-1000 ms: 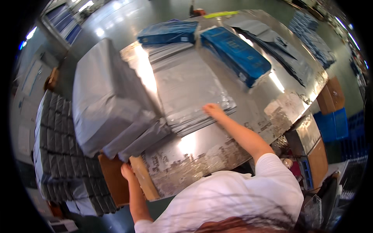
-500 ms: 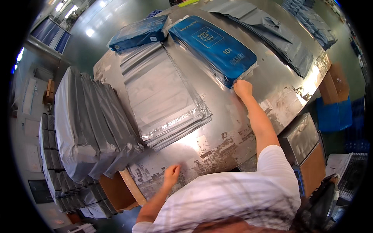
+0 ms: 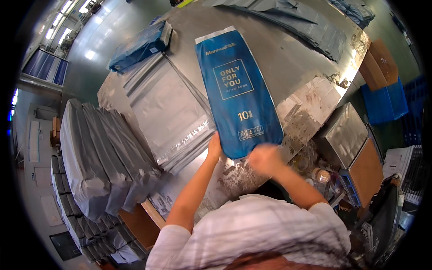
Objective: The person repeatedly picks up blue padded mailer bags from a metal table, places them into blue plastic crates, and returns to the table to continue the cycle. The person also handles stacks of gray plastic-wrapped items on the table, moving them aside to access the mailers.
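Observation:
A long, blue, printed plastic package [image 3: 238, 96] with a white far edge lies lengthwise in front of me on the metal table. My left hand [image 3: 215, 147] is closed on its near left edge, with the fingers partly hidden beneath it. At the near right corner, my right hand [image 3: 265, 159] overlaps the package's bottom edge. Motion smears its fingers, so their grip cannot be made out. Left of the package lies a flat pile of silver-grey plastic bags [image 3: 166, 112], close to my left hand.
Another blue package [image 3: 141, 47] lies at the table's far left, beyond the grey pile. Dark grey plastic sheets [image 3: 288, 24] rest along the far side. Tall grey bundles [image 3: 94, 157] stand at the left edge. A cardboard box [image 3: 378, 65] and a blue bin [image 3: 386, 103] are at right.
The blue package has come toward me and turned straighter. My left hand has moved up from the near table edge onto it. My right hand has drawn back along with the package.

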Action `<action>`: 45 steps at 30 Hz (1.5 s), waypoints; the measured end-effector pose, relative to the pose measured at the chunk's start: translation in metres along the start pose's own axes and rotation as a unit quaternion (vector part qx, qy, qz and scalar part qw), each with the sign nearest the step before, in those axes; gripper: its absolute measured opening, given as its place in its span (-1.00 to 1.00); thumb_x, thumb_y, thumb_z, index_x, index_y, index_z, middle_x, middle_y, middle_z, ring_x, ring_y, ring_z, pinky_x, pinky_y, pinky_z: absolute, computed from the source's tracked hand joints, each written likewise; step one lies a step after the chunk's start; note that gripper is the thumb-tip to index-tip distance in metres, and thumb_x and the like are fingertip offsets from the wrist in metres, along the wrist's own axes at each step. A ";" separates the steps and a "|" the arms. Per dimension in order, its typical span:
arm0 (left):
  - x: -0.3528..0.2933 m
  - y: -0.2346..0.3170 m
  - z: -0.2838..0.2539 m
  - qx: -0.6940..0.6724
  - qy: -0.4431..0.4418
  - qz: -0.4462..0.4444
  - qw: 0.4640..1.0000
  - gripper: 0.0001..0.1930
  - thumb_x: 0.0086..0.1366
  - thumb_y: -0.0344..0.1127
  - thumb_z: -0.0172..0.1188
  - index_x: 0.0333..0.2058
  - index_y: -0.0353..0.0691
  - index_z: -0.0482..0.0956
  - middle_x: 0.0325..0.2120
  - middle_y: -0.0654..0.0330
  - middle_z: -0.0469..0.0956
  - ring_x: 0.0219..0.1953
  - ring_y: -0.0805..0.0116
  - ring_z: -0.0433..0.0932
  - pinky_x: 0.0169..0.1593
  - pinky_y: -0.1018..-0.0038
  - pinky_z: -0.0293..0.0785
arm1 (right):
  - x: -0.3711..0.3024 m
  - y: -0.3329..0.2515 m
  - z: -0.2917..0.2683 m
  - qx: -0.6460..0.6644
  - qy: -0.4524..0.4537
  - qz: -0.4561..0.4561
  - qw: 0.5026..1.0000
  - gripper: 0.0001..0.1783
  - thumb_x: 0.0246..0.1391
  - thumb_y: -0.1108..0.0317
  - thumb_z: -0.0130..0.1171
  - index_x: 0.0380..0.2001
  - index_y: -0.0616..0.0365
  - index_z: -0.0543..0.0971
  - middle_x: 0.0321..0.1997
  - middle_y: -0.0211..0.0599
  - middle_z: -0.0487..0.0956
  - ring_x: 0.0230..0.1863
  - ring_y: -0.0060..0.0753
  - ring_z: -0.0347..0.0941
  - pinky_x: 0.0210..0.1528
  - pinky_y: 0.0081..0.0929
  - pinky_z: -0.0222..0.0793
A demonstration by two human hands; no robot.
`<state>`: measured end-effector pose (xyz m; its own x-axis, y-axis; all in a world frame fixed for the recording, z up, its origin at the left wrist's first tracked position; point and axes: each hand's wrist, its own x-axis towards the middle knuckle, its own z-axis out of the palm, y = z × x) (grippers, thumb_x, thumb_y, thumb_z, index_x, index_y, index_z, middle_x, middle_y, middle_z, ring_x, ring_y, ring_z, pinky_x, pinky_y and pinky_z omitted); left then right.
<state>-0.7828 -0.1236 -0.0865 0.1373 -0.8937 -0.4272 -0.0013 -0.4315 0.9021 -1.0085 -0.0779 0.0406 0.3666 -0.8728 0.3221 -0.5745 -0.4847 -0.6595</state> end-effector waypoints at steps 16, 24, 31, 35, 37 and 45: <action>-0.073 0.183 -0.032 -0.259 -0.206 -0.080 0.940 -0.36 0.02 -0.07 0.10 0.01 -0.37 0.23 -0.12 -0.04 0.40 -0.11 0.09 0.43 0.04 0.22 0.33 | 0.088 0.019 -0.071 0.579 0.008 0.430 0.693 -0.49 -0.14 0.01 0.09 -0.21 0.20 0.45 -0.31 -0.24 0.52 -0.34 -0.30 0.49 -0.24 -0.38 0.43; -0.172 0.182 -0.126 -0.235 -0.092 0.012 0.968 -0.39 0.02 -0.11 0.08 -0.02 -0.42 0.26 -0.16 -0.06 0.43 -0.17 0.14 0.48 -0.07 0.30 0.41 | 0.072 -0.080 -0.018 0.618 -0.029 0.300 0.726 -0.32 -0.05 0.14 0.02 0.17 0.01 0.14 0.04 -0.21 0.33 -0.01 -0.28 0.34 -0.03 -0.37 0.34; -0.222 0.147 -0.202 -0.300 -0.017 0.003 0.954 -0.43 0.02 -0.13 0.09 -0.06 -0.42 0.29 -0.20 -0.05 0.45 -0.21 0.14 0.49 -0.08 0.30 0.43 | 0.071 -0.161 0.033 0.602 -0.080 0.267 0.749 -0.30 -0.05 0.14 0.02 0.19 0.01 0.12 0.08 -0.22 0.30 0.02 -0.29 0.31 -0.01 -0.39 0.32; -0.233 0.125 -0.224 -0.323 0.019 0.002 0.946 -0.47 0.02 -0.15 0.09 -0.10 -0.42 0.31 -0.22 -0.04 0.45 -0.23 0.14 0.49 -0.09 0.29 0.42 | 0.069 -0.166 0.064 0.597 -0.086 0.297 0.740 -0.29 -0.06 0.12 0.04 0.18 0.00 0.13 0.06 -0.24 0.32 0.02 -0.30 0.32 -0.02 -0.38 0.33; -0.234 0.117 -0.232 -0.337 0.002 -0.006 0.941 -0.49 0.03 -0.16 0.08 -0.11 -0.42 0.32 -0.22 -0.03 0.45 -0.22 0.15 0.49 -0.09 0.29 0.43 | 0.066 -0.171 0.072 0.588 -0.088 0.336 0.730 -0.32 -0.05 0.11 0.04 0.16 0.01 0.16 0.05 -0.24 0.34 0.01 -0.32 0.32 -0.02 -0.37 0.32; -0.236 0.104 -0.226 -0.359 -0.021 0.003 0.933 -0.47 0.08 -0.22 0.05 0.02 -0.34 0.22 -0.11 0.04 0.37 -0.11 0.22 0.39 -0.01 0.36 0.32 | -0.024 -0.159 0.071 0.369 0.229 0.093 0.896 -0.74 0.12 0.31 -0.11 -0.21 0.24 0.42 -0.19 -0.25 0.47 -0.22 -0.51 0.39 -0.22 -0.60 0.28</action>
<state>-0.5920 0.0707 0.1220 0.1012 -0.9065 -0.4100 0.6635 -0.2456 0.7067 -0.8742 0.0238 0.0896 -0.1216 -0.9480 0.2942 0.1077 -0.3072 -0.9455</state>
